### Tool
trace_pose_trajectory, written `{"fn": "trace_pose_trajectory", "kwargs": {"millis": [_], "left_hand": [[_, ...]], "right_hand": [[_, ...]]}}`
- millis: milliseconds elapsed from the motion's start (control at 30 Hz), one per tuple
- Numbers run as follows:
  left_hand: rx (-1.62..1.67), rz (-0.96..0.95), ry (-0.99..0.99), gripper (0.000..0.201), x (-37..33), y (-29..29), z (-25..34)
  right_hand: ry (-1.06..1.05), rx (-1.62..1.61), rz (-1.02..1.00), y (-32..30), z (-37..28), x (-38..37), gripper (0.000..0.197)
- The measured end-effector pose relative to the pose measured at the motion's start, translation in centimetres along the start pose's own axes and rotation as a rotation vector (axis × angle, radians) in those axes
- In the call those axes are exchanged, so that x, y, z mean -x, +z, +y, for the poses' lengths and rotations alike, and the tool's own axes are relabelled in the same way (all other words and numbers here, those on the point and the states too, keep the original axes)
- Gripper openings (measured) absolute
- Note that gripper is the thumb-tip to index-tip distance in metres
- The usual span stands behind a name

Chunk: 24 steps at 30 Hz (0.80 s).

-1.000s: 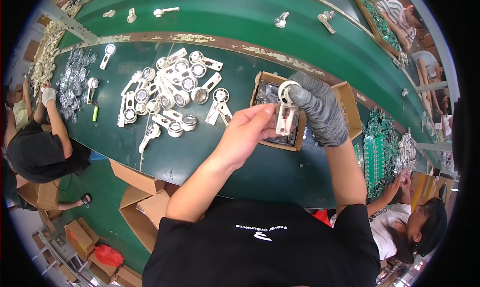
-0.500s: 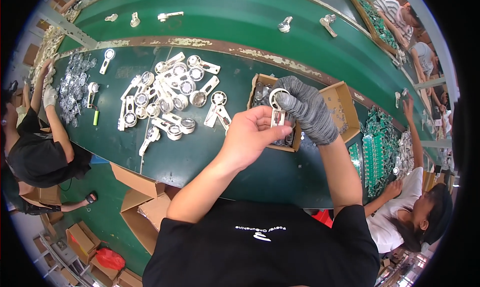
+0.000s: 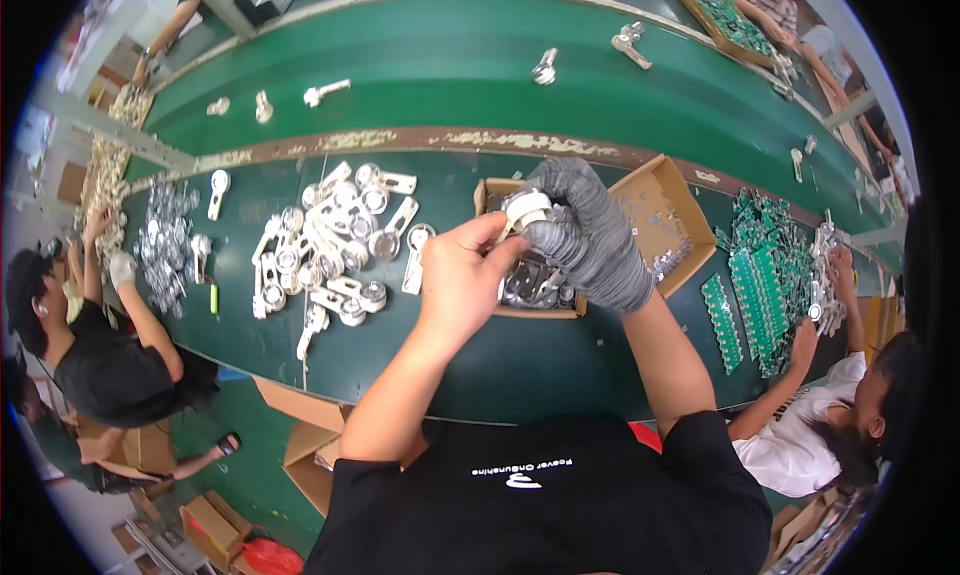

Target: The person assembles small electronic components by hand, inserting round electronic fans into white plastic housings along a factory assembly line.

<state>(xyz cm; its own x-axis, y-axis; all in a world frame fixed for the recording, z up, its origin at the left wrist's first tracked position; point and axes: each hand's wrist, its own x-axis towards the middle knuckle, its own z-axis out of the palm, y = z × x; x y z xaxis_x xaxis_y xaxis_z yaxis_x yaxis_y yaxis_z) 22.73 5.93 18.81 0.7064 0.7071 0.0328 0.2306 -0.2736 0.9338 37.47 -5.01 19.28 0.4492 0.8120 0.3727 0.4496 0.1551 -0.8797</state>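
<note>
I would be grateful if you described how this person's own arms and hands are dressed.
The right hand wears a streaked grey, knitted-looking glove reaching the wrist. The left hand is bare. Both forearms are uncovered below the short black sleeves.

On the near side of the left grip (image 3: 462,283) and right grip (image 3: 592,240), the desk (image 3: 560,370) has lots of open room to slide over. Between the two grips, a white part (image 3: 530,209) fills the gap. Right under them sits a brown box (image 3: 540,313) — its walls block a low path. Left of the left grip, a loose white piece (image 3: 414,260) lies close by, then a big pile (image 3: 355,255) is in the way. Right of the right grip, an open box (image 3: 648,193) blocks too — then come green boards (image 3: 760,295).
</note>
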Motion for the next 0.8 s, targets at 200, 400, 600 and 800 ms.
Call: {"fn": "trace_pose_trajectory", "kwargs": {"millis": [200, 400, 600, 800], "left_hand": [[-0.490, 0.056, 0.164, 0.046, -15.5, -1.6, -1.4], [-0.956, 0.119, 0.672, 0.058, -26.9, 6.4, -4.5], [-1.027, -0.348, 0.734, 0.045, -30.4, 12.7, -5.0], [-0.833, -0.298, 0.643, 0.037, -27.7, 10.6, -2.9]], "right_hand": [[0.094, 0.328, 0.305, -3.5, -2.6, 6.9, 0.021], [0.328, 0.503, 0.308, -3.3, -1.6, 14.5, 0.024], [0.607, 0.595, 0.168, -2.8, -1.0, 16.6, 0.040], [0.522, 0.582, -0.003, -3.3, -0.9, 17.5, 0.023]]}}
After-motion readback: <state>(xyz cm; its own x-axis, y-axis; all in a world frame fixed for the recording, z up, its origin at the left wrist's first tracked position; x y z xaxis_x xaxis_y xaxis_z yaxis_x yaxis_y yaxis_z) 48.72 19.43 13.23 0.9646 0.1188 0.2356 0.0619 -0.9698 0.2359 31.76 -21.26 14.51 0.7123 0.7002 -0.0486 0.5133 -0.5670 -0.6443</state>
